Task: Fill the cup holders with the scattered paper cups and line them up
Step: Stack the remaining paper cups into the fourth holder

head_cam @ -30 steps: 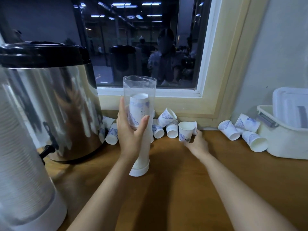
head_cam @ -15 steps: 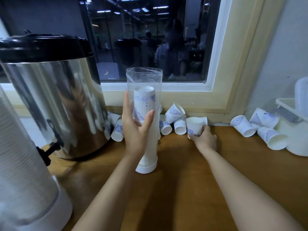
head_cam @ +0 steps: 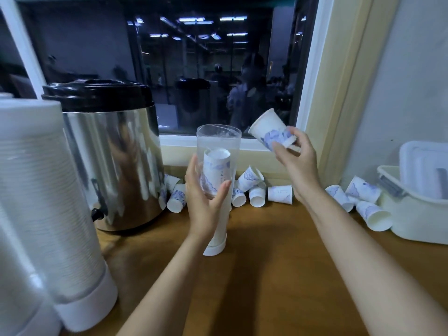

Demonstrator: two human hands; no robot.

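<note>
Right hand (head_cam: 297,158): closed on a paper cup (head_cam: 270,132) at its base end, fingertips and thumb pinching the lower wall and bottom rim. The cup is lifted clear of the counter (head_cam: 278,275), tilted, mouth facing up and to the left, just beside and slightly above the open top of the clear cup holder (head_cam: 218,170). It is not yet over the opening.

Left hand (head_cam: 206,200): wrapped partway round the middle of the holder, thumb on the near side, fingers behind. The holder stands upright on its white base and holds a stack of cups whose top sits a little below the holder's rim.

Remaining stock: loose cups (head_cam: 257,192) lie on their sides against the wall behind the holder; a further group (head_cam: 358,202) lies to the right, next to a cream plastic bin (head_cam: 417,224). A steel urn (head_cam: 109,161) stands to the left, and a filled holder (head_cam: 48,214) nearer the camera.

Risks, as judged:
- The cup is held mouth-up while the stack's orientation is not clear through the plastic; if they disagree, it will not nest.
- Entering tilted, its rim may catch the holder's lip and crumple.
- The holder is tall on a narrow base; a sideways knock could tip it if the left hand loosens.
- The pinch is shallow and at the base; the cup may slip.
</note>
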